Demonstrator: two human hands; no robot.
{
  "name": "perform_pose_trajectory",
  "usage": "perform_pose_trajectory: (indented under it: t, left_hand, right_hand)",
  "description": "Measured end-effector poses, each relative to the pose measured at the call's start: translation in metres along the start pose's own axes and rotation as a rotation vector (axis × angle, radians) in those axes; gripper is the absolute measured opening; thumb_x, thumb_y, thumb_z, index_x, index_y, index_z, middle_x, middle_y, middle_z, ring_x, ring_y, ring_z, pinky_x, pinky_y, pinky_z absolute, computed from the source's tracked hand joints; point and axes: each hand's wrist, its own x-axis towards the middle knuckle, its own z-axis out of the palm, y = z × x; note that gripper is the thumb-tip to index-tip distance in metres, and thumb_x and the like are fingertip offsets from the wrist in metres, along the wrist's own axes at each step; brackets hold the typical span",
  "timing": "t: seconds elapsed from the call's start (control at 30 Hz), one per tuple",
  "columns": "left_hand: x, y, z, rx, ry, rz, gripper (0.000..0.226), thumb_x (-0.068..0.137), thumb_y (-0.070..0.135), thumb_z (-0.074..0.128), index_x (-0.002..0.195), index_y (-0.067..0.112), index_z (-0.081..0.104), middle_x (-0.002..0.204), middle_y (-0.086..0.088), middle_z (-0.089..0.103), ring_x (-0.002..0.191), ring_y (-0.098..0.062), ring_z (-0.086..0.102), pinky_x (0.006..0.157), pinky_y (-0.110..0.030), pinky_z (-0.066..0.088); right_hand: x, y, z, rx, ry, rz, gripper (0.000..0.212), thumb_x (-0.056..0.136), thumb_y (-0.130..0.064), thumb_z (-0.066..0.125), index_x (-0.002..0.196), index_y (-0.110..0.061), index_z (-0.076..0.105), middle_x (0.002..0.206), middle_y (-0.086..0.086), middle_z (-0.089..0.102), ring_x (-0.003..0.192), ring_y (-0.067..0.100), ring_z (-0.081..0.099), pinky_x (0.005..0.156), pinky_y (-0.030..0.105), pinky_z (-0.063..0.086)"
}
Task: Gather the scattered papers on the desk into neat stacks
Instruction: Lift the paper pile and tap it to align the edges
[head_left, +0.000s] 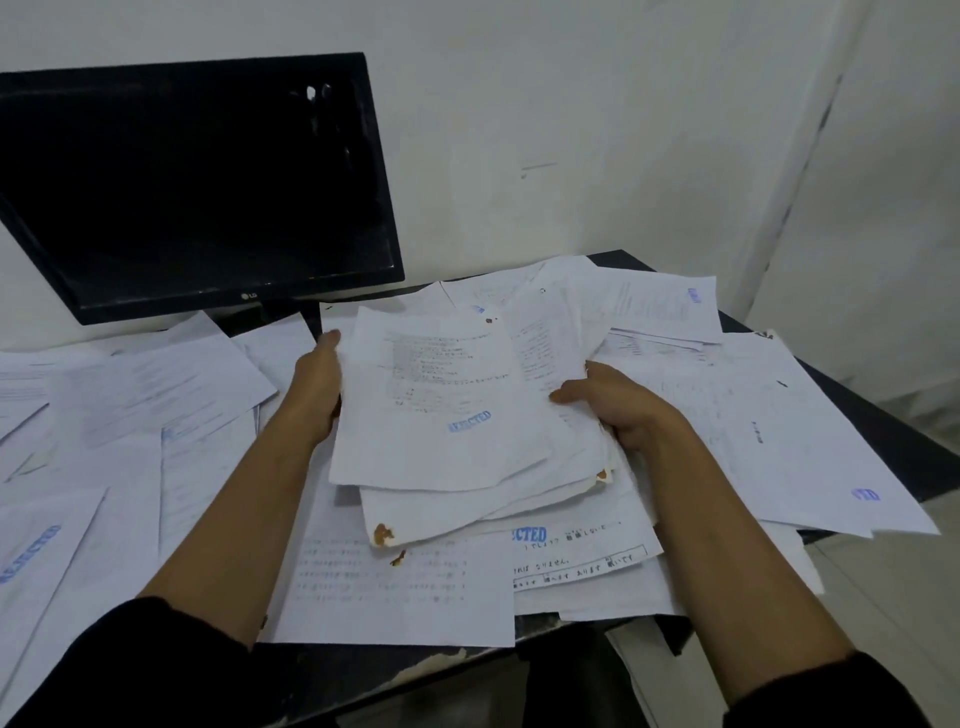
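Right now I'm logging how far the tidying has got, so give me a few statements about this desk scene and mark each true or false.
1. Both hands hold one bundle of papers, the left hand on its left edge and the right hand on its right. True.
2. The monitor is switched on. False: its screen is dark.
3. The top sheet carries a blue stamp. True.
4. All papers are already stacked. False: loose sheets lie scattered over the desk.
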Motion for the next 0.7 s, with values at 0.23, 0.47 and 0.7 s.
perform_pose_trajectory:
  t: [0.23, 0.47, 0.7]
  left_hand:
    - [-0.005, 0.005, 0.030, 0.439, -0.288, 0.167, 0.033, 0.092, 0.006, 0.062, 0.125, 0.004, 0.057, 0.118, -0.007, 0.063, 0.085, -0.015, 0.062, 0.072, -0.023, 0.047]
    - [0.002, -0.015, 0.044, 0.827, -0.125, 0.194, 0.069, 0.094, 0.049, 0.056, 0.150, 0.017, 0.030, 0.151, -0.007, 0.032, 0.142, -0.029, 0.022, 0.113, -0.046, 0.027]
    - [-0.011, -0.021, 0.027, 0.513, -0.195, 0.186, 0.070, 0.090, 0.052, 0.060, 0.145, 0.016, 0.038, 0.135, -0.008, 0.054, 0.114, -0.023, 0.055, 0.092, -0.031, 0.042]
  right_hand:
    - [0.002, -0.003, 0.003, 0.039, 0.015, 0.031, 0.023, 0.089, -0.013, 0.058, 0.110, -0.019, 0.065, 0.102, 0.002, 0.073, 0.090, 0.022, 0.070, 0.076, 0.032, 0.055]
    - [0.011, 0.007, 0.005, -0.027, 0.034, -0.085, 0.048, 0.081, 0.000, 0.072, 0.126, -0.011, 0.060, 0.109, -0.005, 0.069, 0.094, 0.007, 0.067, 0.070, 0.017, 0.055]
    - [0.009, 0.003, 0.002, 0.098, 0.077, -0.121, 0.049, 0.080, 0.001, 0.071, 0.125, -0.014, 0.059, 0.117, 0.002, 0.069, 0.103, 0.020, 0.068, 0.086, 0.035, 0.056]
